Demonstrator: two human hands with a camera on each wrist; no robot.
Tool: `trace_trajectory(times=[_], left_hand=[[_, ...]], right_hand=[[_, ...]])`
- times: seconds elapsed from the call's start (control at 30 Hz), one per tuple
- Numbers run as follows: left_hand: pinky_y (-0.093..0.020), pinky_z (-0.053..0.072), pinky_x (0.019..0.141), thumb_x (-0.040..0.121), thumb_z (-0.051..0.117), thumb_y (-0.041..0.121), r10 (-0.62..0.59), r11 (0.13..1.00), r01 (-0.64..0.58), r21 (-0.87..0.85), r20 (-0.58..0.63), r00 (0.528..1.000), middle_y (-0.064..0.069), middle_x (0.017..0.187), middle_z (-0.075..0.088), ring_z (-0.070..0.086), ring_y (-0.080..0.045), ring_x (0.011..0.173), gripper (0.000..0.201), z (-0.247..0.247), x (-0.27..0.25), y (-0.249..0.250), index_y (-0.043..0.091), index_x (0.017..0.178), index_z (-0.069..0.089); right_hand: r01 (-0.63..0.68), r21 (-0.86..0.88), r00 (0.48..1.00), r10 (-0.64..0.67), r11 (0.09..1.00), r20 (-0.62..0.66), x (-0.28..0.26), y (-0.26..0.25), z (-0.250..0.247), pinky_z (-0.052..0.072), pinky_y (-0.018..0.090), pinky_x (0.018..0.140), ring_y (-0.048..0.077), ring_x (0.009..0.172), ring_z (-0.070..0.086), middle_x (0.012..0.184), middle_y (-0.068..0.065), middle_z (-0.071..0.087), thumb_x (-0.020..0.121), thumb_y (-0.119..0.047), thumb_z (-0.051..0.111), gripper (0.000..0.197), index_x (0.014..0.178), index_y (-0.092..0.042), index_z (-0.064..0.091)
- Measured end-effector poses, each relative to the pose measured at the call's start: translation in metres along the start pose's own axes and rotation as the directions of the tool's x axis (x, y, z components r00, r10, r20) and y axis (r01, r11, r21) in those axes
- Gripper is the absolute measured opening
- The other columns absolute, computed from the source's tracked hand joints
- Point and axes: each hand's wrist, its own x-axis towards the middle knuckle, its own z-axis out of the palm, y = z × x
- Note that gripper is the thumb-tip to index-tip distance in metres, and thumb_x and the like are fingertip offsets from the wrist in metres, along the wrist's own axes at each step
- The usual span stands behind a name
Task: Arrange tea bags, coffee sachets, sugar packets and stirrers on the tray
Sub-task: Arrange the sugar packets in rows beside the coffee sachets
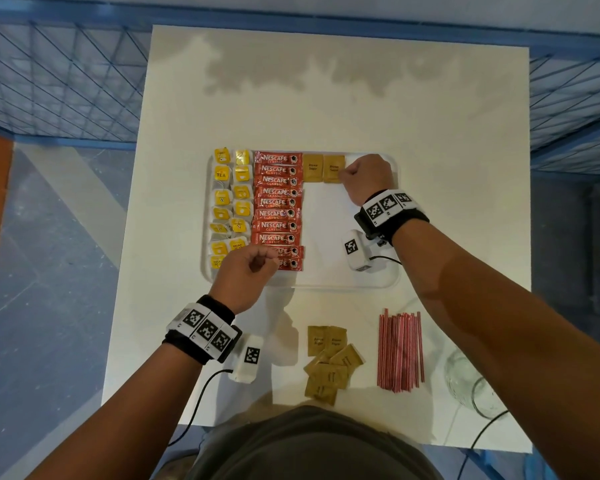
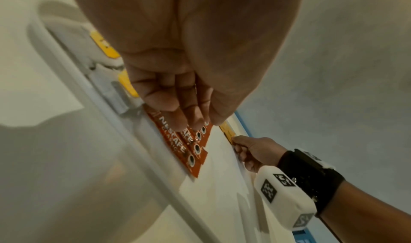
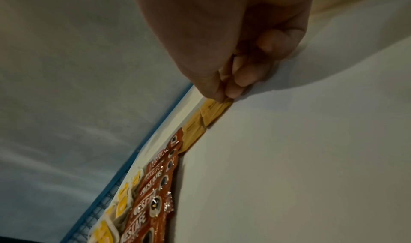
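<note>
A white tray [image 1: 326, 282] holds two columns of yellow tea bags [image 1: 231, 202] at its left and a column of red coffee sachets [image 1: 278, 202] beside them. Two brown sugar packets lie at the tray's far edge. My right hand [image 1: 342, 173] pinches the right edge of the second sugar packet [image 1: 332, 168], which lies flat on the tray; the right wrist view shows thumb and forefinger on that sugar packet [image 3: 214, 109]. My left hand [image 1: 267, 263] hovers over the nearest coffee sachets [image 2: 191, 151], fingers curled against the thumb, holding nothing.
On the table in front of the tray lie a loose pile of brown sugar packets [image 1: 329, 362] and a bundle of red-and-white stirrers [image 1: 400, 351]. An empty glass [image 1: 471, 382] stands at the near right. Blue wire fencing surrounds the table.
</note>
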Motion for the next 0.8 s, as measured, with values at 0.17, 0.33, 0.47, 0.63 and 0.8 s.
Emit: trace_trajectory(times=[0.17,0.33,0.47,0.63,0.8], left_hand=[[-0.009,0.047,0.066,0.091,0.07,0.01,0.009,1.0,-0.008,0.007,-0.001,1.0,0.006,0.078,0.066,0.057,0.004,0.064,0.01,-0.002,-0.016,-0.002,0.02,0.09,0.072],[-0.008,0.045,0.065,0.092,0.07,0.013,0.05,0.998,-0.05,0.042,-0.005,0.999,0.008,0.078,0.066,0.057,0.004,0.064,0.007,-0.004,-0.029,-0.002,0.02,0.092,0.07],[-0.008,0.046,0.066,0.092,0.071,0.016,0.071,0.994,-0.071,0.087,0.0,0.997,0.01,0.077,0.065,0.058,0.002,0.066,0.004,-0.002,-0.037,-0.007,0.019,0.095,0.071],[-0.009,0.047,0.068,0.092,0.07,0.024,0.085,0.969,-0.104,0.226,0.092,0.992,0.012,0.087,0.07,0.064,-0.003,0.073,0.008,0.009,-0.051,-0.015,0.025,0.1,0.07],[-0.01,0.045,0.068,0.091,0.07,0.025,0.075,0.921,-0.158,0.356,0.237,0.969,0.015,0.088,0.068,0.065,-0.006,0.075,0.013,0.031,-0.068,-0.019,0.026,0.104,0.068]], right_hand=[[-0.01,-0.002,1.0,0.01,1.0,0.002,-0.001,-0.002,-0.001,0.052,0.031,0.058,0.022,0.056,0.057,0.064,0.004,0.062,0.091,-0.028,0.059,0.031,0.068,-0.013,0.071],[0.02,0.01,1.0,-0.019,1.0,-0.023,-0.014,-0.004,-0.006,0.06,0.039,0.068,0.029,0.068,0.068,0.078,0.009,0.073,0.093,-0.024,0.055,0.027,0.086,-0.006,0.074],[0.102,0.061,0.995,-0.1,0.993,-0.027,-0.047,0.0,-0.011,0.044,0.024,0.06,0.016,0.078,0.064,0.091,-0.005,0.072,0.095,-0.029,0.056,0.018,0.098,-0.022,0.071],[0.181,0.13,0.977,-0.193,0.975,0.087,-0.113,0.023,-0.012,0.051,0.026,0.069,0.008,0.077,0.064,0.085,-0.011,0.07,0.094,-0.03,0.06,0.012,0.09,-0.025,0.07],[0.243,0.08,0.941,-0.255,0.967,0.223,-0.181,0.06,-0.002,0.048,0.026,0.072,0.005,0.08,0.061,0.084,-0.017,0.063,0.096,-0.038,0.062,0.01,0.097,-0.03,0.068]])
